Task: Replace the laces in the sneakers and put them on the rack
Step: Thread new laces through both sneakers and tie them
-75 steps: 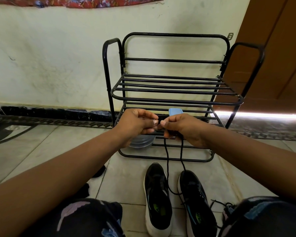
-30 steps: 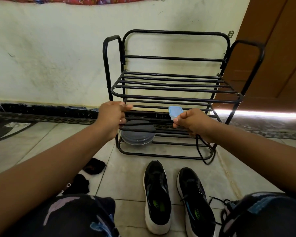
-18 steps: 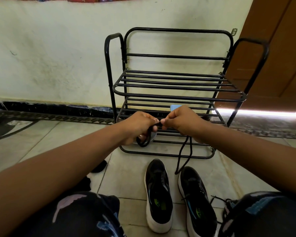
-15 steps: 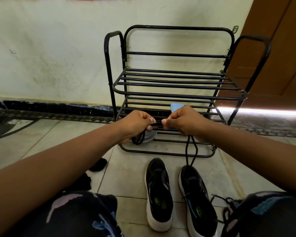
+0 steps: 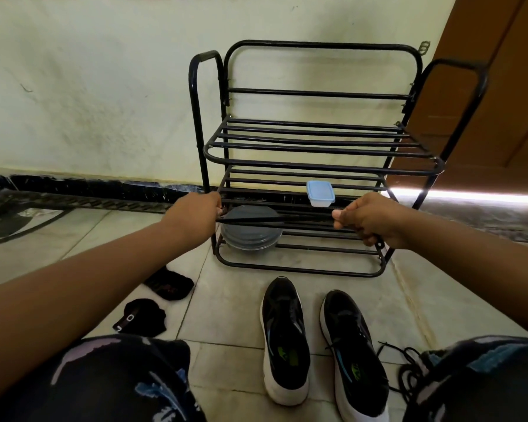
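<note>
A black lace (image 5: 275, 220) is stretched taut and nearly level between both hands, its long axis running left to right in front of the rack (image 5: 317, 166). The left hand (image 5: 195, 214) and right hand (image 5: 366, 219) each grip one end, fingers curled. Two black sneakers (image 5: 284, 339) lie on the floor below — toes toward the rack.

The rack (image 5: 317, 169) is black metal. Both sneakers (image 5: 285, 342) are black with white soles and green marks inside. The lace (image 5: 256, 220) is black. A small box (image 5: 320, 194) has a light blue lid. The wall (image 5: 104, 86) is pale yellow-green.
</note>
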Tool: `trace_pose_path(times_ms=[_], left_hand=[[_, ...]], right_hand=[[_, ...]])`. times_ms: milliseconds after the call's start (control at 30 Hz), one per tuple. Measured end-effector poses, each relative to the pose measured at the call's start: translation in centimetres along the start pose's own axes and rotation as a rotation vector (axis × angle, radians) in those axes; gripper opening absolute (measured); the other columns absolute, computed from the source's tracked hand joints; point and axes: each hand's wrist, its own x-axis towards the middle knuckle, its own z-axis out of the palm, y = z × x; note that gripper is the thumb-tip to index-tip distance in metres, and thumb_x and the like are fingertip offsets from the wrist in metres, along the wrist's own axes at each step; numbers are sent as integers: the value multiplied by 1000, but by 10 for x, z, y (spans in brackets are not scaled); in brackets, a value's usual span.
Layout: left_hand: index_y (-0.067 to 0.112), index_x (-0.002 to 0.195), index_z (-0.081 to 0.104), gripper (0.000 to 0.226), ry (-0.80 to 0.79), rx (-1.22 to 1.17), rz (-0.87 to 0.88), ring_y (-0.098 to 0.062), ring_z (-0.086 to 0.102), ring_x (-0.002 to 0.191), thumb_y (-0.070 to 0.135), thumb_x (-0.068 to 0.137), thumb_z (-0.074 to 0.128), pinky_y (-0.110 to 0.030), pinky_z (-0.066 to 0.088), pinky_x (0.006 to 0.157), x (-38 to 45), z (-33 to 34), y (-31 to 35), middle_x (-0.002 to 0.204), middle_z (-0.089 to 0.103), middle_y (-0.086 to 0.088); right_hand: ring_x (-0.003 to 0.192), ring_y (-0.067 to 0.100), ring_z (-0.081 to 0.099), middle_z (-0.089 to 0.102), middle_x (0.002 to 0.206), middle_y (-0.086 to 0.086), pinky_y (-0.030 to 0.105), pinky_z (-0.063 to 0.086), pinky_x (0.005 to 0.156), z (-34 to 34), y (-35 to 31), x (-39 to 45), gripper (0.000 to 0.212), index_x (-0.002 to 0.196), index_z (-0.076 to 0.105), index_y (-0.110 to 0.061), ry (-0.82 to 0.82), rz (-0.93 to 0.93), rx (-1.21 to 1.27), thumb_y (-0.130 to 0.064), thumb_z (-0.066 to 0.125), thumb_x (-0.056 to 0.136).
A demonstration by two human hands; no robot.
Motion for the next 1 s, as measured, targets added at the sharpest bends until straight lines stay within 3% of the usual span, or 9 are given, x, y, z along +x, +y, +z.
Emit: trace_pose_path(times_ms=[100,167,233,300,400,567,667,867,1000], left_hand=[[9,105,53,17,18,29,51,-22,48,69,19,100,41,-32,35,60,-6,-2,5,81,55,-7],[9,106,54,19,38,-82,66,-21,49,73,20,100,40,-30,36,63,-7,-7,16,90,61,-10],[8,104,54,20,15,-361,28,-17,52,72,18,101,38,-26,37,63,-9,-13,33,102,64,-11],[6,102,50,20,-104,-779,-49,-8,43,54,19,103,34,-20,35,50,-10,-18,52,109,65,-6],[8,99,48,22,-284,-1078,-126,-9,22,46,21,104,30,-18,25,40,-12,-21,73,90,64,-2],[12,96,52,30,-469,-986,-43,-7,27,47,25,105,27,-14,26,39,-16,-18,88,68,46,0],[10,95,52,25,-406,-904,-34,-6,35,45,21,104,30,-16,30,42,-15,-16,82,67,43,-1],[12,87,49,22,-316,-781,-65,-14,39,62,18,102,34,-24,31,51,-11,-4,51,72,47,-3],[6,97,50,22,-308,-692,-36,-9,41,57,19,103,34,-23,31,52,-11,-5,50,74,49,-5]], right_hand=[[52,16,32,42,58,4,27,30,48,4,-3,-2,29,78,69,-8,-2,-23,-82,-31,59,91],[53,17,35,43,62,6,26,31,49,9,-9,-4,29,77,69,-11,-17,-69,-128,-35,58,92],[51,14,35,42,59,4,22,31,45,17,-17,-9,29,78,68,-13,-46,-125,-155,-35,57,92],[47,13,32,39,54,2,20,30,42,26,-26,-13,29,77,67,-13,-73,-179,-166,-35,56,93],[50,15,31,38,54,2,23,29,44,37,-38,-17,29,74,68,-13,-99,-245,-163,-32,56,93],[47,12,31,44,47,-3,22,30,41,42,-40,-18,29,73,66,-11,-130,-255,-123,-29,56,93],[49,10,39,46,58,1,21,37,45,35,-32,-16,26,78,68,-11,-197,-195,-118,-25,54,95],[46,8,45,54,59,3,21,43,45,15,-13,-7,21,86,68,-3,-216,-41,-55,-13,52,96],[48,9,48,57,59,3,22,46,46,12,-12,-5,19,89,68,-2,-226,-27,-62,-11,52,95]])
